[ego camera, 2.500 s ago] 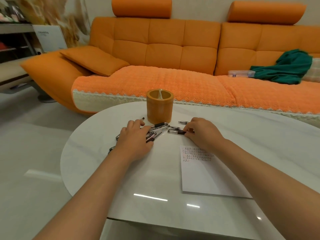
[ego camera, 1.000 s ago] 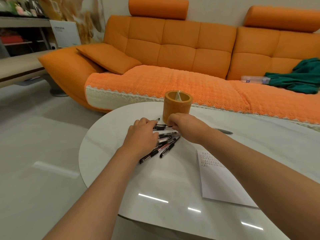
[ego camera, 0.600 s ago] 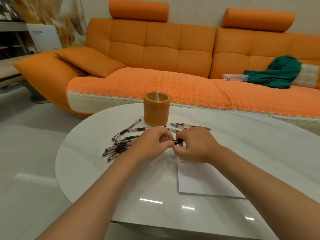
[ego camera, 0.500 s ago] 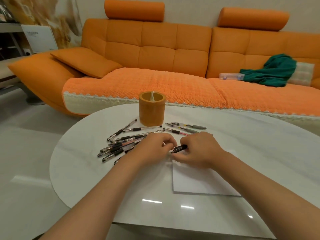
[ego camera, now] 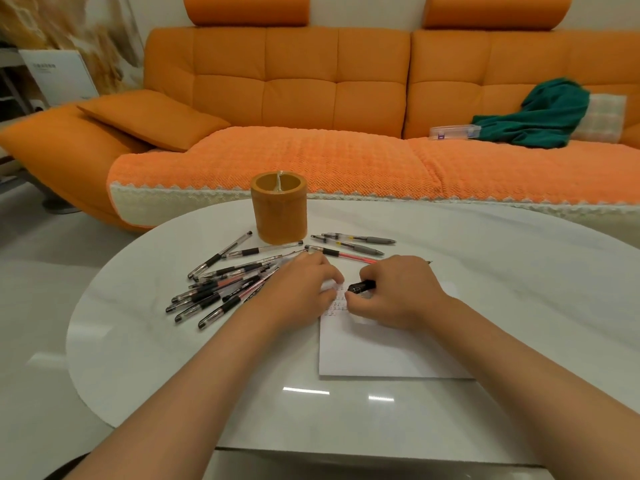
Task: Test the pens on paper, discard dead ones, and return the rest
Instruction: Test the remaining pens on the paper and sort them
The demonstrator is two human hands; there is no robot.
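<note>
Orange sofa (ego camera: 301, 81) cushions fill the room at twelve o'clock, with a green cloth (ego camera: 540, 116) and a clear box (ego camera: 453, 132) on the seat toward two o'clock. Nearer us lies the white oval table (ego camera: 485, 265). The orange pen holder (ego camera: 279, 207) stands upright on it at twelve o'clock from our hands. Only a pale sliver shows inside it, and we cannot identify that.

A heap of pens (ego camera: 225, 289) lies fanned and touching at nine o'clock from the paper (ego camera: 381, 348). Three more pens (ego camera: 349, 245) lie just beside the holder at its four o'clock. The paper lies flat at five o'clock from the holder, with rows of small marks near its far-left corner.

We judge that we are in the testing step and early in the task, since nearly every pen lies out on the table and none stands in the holder.

Our right hand (ego camera: 398, 292) has its fingers curled closely round the black pen (ego camera: 362, 287). The pen's dark end points toward nine o'clock just over the marks, but the hand hides whether the nib meets the sheet.

Our left hand (ego camera: 301, 292) rests at nine o'clock from the right one, its fingers bent and its fingertips (ego camera: 337, 281) down at the paper's far-left corner, seemingly steadying it. We cannot tell whether they also pinch something small, such as a cap.

The next move calls for bringing the nib onto bare paper near the marks and drawing a short, light stroke while the left hand holds the sheet flat. Then we read the line and send the pen to the holder or to the discards.
</note>
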